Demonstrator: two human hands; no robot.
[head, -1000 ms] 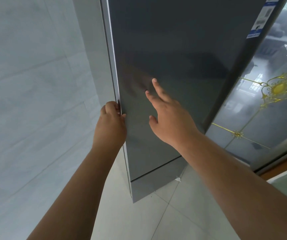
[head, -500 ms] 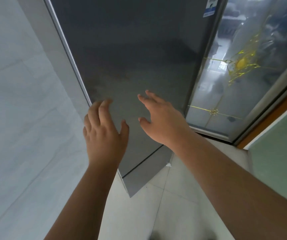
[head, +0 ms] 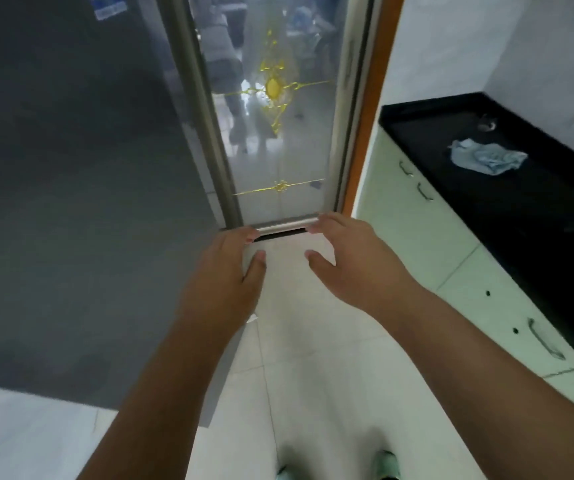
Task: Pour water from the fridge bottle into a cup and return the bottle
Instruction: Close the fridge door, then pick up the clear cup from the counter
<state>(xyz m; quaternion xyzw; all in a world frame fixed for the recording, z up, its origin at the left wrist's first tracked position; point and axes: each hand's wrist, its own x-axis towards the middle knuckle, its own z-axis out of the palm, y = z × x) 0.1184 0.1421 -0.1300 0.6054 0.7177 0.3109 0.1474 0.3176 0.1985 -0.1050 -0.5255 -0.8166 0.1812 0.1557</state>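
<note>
The dark grey fridge (head: 71, 188) fills the left side with its door closed. My left hand (head: 226, 271) hangs in the air just right of the fridge's edge, fingers loose, holding nothing. Beside it my right hand (head: 351, 261) is also free, its fingers spread and relaxed over the floor. A small glass object, possibly the cup (head: 487, 123), stands at the far end of the black countertop (head: 527, 209), blurred. No bottle is in view.
A frosted glass door (head: 278, 140) with gold ornament and an orange frame stands ahead. Pale green cabinets with metal handles (head: 434, 244) run under the counter at right. A light blue cloth (head: 486, 161) lies on the counter. White floor tiles and my feet lie below.
Both hands have come off the fridge door and dropped lower. My view has swung right, from the fridge front to the glass door and the counter.
</note>
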